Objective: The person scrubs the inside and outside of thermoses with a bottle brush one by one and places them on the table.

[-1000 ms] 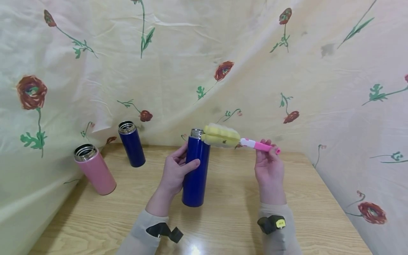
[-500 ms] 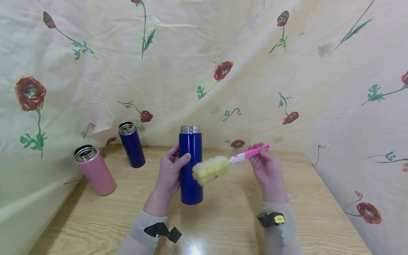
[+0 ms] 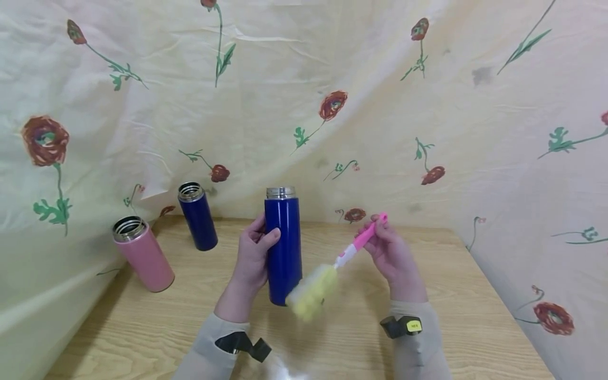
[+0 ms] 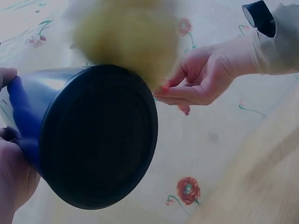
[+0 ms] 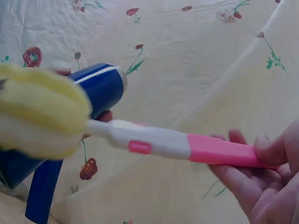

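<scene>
My left hand point(image 3: 253, 253) grips a tall blue thermos bottle point(image 3: 283, 243) round its side, upright, with its steel mouth at the top and no lid on it. The dark base of the bottle point(image 4: 100, 140) faces the left wrist view. In my right hand point(image 3: 391, 258) a bottle brush point(image 5: 159, 142) is pinched by the end of its pink handle. Its yellow and white sponge head point(image 3: 313, 293) points down and to the left, overlapping the lower right side of the bottle in the head view. The sponge is blurred.
A pink thermos bottle point(image 3: 144, 258) and a shorter blue thermos bottle point(image 3: 198, 219), both lidless, stand on the wooden table point(image 3: 142, 338) to the left. A flower-printed cloth point(image 3: 266, 121) hangs behind the table and along its sides.
The brush has swung down from beside the bottle's mouth to its lower side, its handle tilting steeply upward. The left hand has shifted the bottle slightly left and straightened it.
</scene>
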`<state>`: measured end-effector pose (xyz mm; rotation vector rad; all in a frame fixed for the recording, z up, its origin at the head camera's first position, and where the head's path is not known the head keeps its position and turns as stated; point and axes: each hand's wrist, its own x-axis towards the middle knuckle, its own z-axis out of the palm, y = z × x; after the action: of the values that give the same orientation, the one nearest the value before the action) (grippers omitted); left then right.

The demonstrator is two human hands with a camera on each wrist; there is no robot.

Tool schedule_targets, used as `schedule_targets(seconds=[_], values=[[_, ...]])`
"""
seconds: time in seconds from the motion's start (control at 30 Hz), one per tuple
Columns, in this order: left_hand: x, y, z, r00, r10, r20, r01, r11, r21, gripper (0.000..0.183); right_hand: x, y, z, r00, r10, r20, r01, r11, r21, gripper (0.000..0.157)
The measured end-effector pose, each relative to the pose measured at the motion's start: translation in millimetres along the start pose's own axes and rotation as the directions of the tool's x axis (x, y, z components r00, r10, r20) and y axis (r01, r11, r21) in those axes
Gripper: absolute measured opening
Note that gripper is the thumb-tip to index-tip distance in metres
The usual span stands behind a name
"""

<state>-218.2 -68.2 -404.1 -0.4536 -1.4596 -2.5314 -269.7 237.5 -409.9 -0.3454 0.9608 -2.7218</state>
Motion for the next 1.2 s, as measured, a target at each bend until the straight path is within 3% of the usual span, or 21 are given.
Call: schedule_targets(seconds=[0.07, 0.17, 0.3, 0.63, 0.87, 0.97, 1.2], values=[[-0.5, -1.0, 0.3, 1.000, 0.006, 0.028, -0.005, 1.000, -0.010, 0.059, 1, -1, 0.0, 0.998, -0.020, -0.064, 0.028, 0.991, 0.133, 0.017], [-1.8, -2.2, 0.8, 0.998, 0.003, 0.066, -0.003, 1.000, -0.002, 0.057, 3, -3, 0.2, 0.986, -0.026, -0.167, 0.083, 0.934, 0.347, 0.011], [-2.8, -5.1, 0.5, 0.996, -0.032, 0.087, 0.030, 0.999, 0.028, 0.056, 4, -7, 3.1, 0.964, 0.003, -0.266, 0.131, 0.865, 0.484, 0.005], [-3.4, -8.1, 2.0, 0.985, -0.082, 0.154, 0.075, 0.996, 0.048, 0.086, 1, -12, 12.1, 0.931, 0.020, -0.364, 0.176, 0.849, 0.498, 0.008], [-4.0, -10.0, 4.0, 0.991, -0.063, 0.115, 0.057, 0.997, 0.048, 0.071, 1, -14, 13.4, 0.906, 0.041, -0.421, 0.190, 0.850, 0.492, 0.013], [-3.1, -10.0, 4.8, 0.993, -0.051, 0.109, 0.045, 0.997, 0.057, 0.068, 1, -15, 13.5, 0.903, 0.028, -0.429, 0.220, 0.827, 0.517, 0.013], [-2.9, -11.2, 6.8, 0.995, -0.047, 0.084, 0.044, 0.998, 0.045, 0.072, -3, -15, 13.3, 0.917, -0.015, -0.399, 0.280, 0.737, 0.615, 0.014]])
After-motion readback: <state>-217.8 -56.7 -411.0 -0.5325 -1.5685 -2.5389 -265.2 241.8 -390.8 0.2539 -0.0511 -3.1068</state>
